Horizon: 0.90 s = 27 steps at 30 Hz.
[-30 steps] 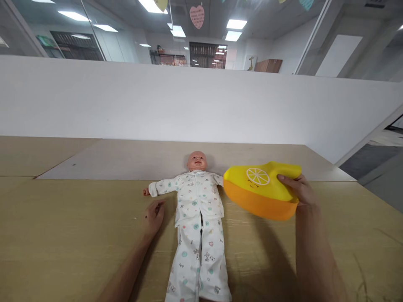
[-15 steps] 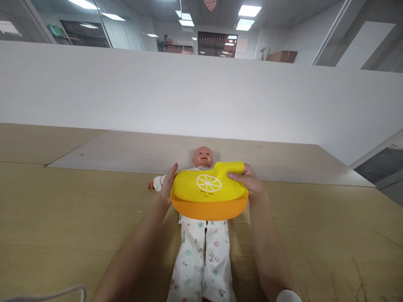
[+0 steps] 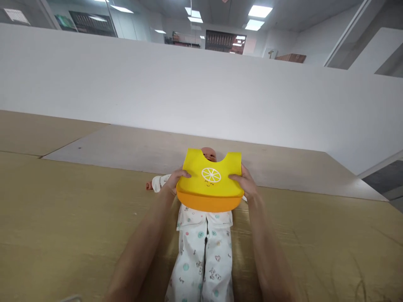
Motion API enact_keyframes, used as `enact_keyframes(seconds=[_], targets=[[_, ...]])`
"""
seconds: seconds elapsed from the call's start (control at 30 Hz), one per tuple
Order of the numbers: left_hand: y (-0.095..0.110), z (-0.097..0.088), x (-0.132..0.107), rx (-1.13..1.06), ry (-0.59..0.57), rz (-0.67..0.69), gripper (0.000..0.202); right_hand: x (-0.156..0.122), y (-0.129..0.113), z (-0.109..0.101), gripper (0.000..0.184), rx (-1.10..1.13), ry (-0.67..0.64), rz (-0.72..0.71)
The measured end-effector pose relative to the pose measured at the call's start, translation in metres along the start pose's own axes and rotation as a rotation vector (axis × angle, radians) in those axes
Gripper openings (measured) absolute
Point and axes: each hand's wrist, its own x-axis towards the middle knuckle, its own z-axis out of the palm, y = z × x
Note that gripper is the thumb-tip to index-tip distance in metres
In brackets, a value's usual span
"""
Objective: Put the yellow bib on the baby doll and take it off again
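Observation:
A yellow baby bib point(image 3: 210, 184) with an orange catch pocket and a white lemon-slice print is held up in front of me. My left hand point(image 3: 177, 179) pinches its left side, thumb across the front. On the right side my right hand point(image 3: 247, 180) grips it the same way. Behind the bib a baby doll point(image 3: 206, 251) lies on its back, in white patterned clothes. The bib hides the doll's chest and lower face; the top of its head shows in the neck opening. One doll arm reaches out to the left.
The doll lies on a tan wooden surface point(image 3: 94, 218) with a paler panel point(image 3: 132, 147) behind its head. Beyond rises a white low wall point(image 3: 189, 92) with glass above it. A blurred pale object point(image 3: 71, 298) shows at the bottom left edge.
The bib's left shoulder flap, folded out of sight before, now stands up. My left hand has closed its thumb over the front, and the bib now covers part of the doll's face.

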Motion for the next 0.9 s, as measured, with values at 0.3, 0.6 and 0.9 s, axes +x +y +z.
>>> enact_keyframes(seconds=[0.3, 0.6, 0.9], targets=[[-0.007, -0.018, 0.016, 0.026, -0.019, 0.067, 0.069, 0.020, 0.032, -0.007, 0.059, 0.026, -0.096, 0.056], [-0.006, -0.029, 0.020, 0.117, 0.143, 0.030, 0.043, 0.018, 0.029, -0.001, 0.054, 0.051, -0.117, 0.033], [-0.013, -0.016, 0.018, 0.121, 0.146, 0.098, 0.052, 0.023, 0.032, -0.001, 0.037, 0.211, -0.169, 0.094]])
